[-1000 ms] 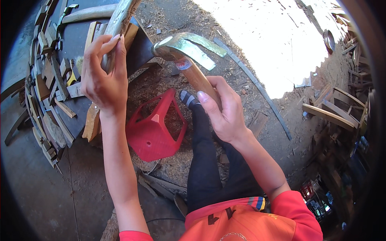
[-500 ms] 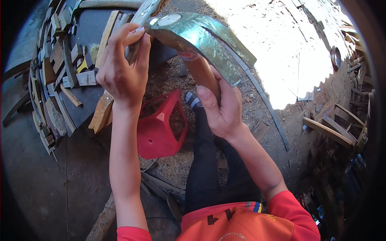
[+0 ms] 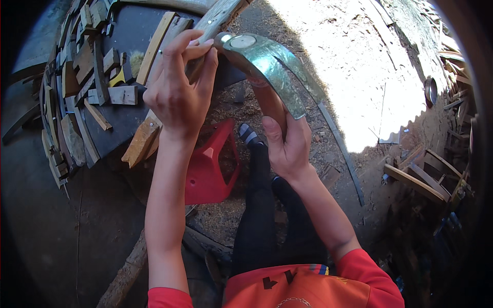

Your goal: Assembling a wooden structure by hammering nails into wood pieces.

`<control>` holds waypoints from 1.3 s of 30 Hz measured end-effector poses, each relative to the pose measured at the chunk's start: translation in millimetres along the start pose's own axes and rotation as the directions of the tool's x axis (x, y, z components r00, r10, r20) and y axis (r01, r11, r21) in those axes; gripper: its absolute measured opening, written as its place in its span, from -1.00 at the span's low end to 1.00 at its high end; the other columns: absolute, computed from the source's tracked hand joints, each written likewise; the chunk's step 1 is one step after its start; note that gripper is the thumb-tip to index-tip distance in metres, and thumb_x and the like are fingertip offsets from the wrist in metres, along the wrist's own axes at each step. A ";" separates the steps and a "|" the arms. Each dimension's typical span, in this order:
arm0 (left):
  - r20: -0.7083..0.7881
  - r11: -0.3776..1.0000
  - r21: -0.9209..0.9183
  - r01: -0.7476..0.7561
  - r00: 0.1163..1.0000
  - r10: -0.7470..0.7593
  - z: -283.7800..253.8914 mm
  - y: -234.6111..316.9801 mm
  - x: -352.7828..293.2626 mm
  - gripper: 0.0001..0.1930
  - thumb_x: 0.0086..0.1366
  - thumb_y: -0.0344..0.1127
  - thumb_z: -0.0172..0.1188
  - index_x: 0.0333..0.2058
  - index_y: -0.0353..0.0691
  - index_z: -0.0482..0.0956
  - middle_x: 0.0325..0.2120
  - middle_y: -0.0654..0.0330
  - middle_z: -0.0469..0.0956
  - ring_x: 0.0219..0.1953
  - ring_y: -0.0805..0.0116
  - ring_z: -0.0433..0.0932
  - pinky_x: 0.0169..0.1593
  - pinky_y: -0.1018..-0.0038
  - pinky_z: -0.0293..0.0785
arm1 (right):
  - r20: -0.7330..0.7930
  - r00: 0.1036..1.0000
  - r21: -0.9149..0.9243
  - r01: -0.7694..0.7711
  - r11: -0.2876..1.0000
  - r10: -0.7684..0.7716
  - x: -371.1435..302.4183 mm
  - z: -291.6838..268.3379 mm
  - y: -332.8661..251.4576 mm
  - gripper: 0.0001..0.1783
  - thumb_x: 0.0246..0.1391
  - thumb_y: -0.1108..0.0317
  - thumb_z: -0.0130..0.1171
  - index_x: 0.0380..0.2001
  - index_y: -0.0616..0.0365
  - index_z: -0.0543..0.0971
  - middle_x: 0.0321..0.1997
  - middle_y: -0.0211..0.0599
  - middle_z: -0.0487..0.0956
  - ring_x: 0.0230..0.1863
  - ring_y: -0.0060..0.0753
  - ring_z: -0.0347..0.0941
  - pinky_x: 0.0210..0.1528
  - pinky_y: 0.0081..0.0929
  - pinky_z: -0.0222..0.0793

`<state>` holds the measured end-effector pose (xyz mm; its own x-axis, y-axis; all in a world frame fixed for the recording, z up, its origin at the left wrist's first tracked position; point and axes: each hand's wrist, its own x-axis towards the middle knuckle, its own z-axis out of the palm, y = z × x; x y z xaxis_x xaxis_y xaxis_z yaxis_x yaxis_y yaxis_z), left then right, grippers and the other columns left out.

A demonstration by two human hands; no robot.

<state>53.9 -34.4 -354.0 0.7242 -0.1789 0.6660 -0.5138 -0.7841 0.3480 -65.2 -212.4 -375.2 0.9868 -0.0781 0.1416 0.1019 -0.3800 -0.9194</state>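
My right hand [image 3: 290, 146] is wrapped round the wooden handle of a claw hammer [image 3: 264, 59]. Its shiny metal head is up, with the split claw pointing right and down. Close to the hammer's striking end, my left hand [image 3: 177, 95] has thumb and forefinger pinched together. Whatever lies between those fingertips, if anything, is too small to make out. Behind the left hand runs a long wooden beam [image 3: 218, 19] with a small nail head showing on it; the hand hides part of it.
Below my hands stands a red plastic stool [image 3: 203, 177]. Many wood offcuts lie on a dark bench [image 3: 131, 31] at the left, including a light block [image 3: 122, 95]. A long thin strip [image 3: 341, 154] lies on the shavings-strewn floor. Scrap wood [image 3: 416, 179] is piled at the right.
The view has shifted a little, so the bench sits further right. The hammer's head is slightly lower. Both hands keep about the same grip, with the left pinch still close to the hammer.
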 end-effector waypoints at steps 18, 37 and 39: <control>-0.058 0.999 -0.044 0.000 0.998 -0.003 8.9 -9.2 0.6 -0.39 0.27 -0.37 0.47 0.29 -0.10 0.52 -0.29 0.33 0.77 -0.27 0.38 0.76 -0.18 0.47 0.64 | -0.031 0.992 0.066 -0.119 0.991 0.121 -7.8 -18.8 -3.8 -0.60 0.44 0.16 0.16 0.11 0.25 0.47 -0.17 -0.09 0.53 -0.20 -0.08 0.55 -0.12 -0.26 0.46; -0.047 0.995 -0.102 0.000 0.999 -0.005 2.8 -1.0 8.5 -0.82 0.19 -0.47 0.49 -0.21 -0.13 0.81 -0.29 0.27 0.77 -0.25 0.33 0.73 -0.12 0.44 0.62 | -0.002 0.997 -0.050 -0.077 0.996 0.077 -4.4 -20.3 -2.9 -0.62 0.42 0.18 0.19 0.08 0.25 0.48 -0.18 -0.08 0.54 -0.21 -0.11 0.57 -0.14 -0.27 0.48; -0.034 0.998 -0.063 -0.001 0.999 -0.001 2.9 -1.0 9.3 -0.82 0.20 -0.44 0.49 -0.20 -0.10 0.81 -0.30 0.26 0.76 -0.26 0.33 0.72 -0.15 0.43 0.61 | 0.002 0.997 -0.049 -0.071 0.996 0.071 -2.9 -19.2 -1.9 -0.62 0.42 0.19 0.20 0.08 0.25 0.48 -0.18 -0.08 0.54 -0.21 -0.11 0.57 -0.14 -0.27 0.48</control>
<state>62.4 -37.0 -350.1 0.7088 -0.1581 0.6875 -0.5428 -0.7447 0.3884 -70.7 -229.1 -366.8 0.9918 -0.1036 0.0750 0.0251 -0.4179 -0.9081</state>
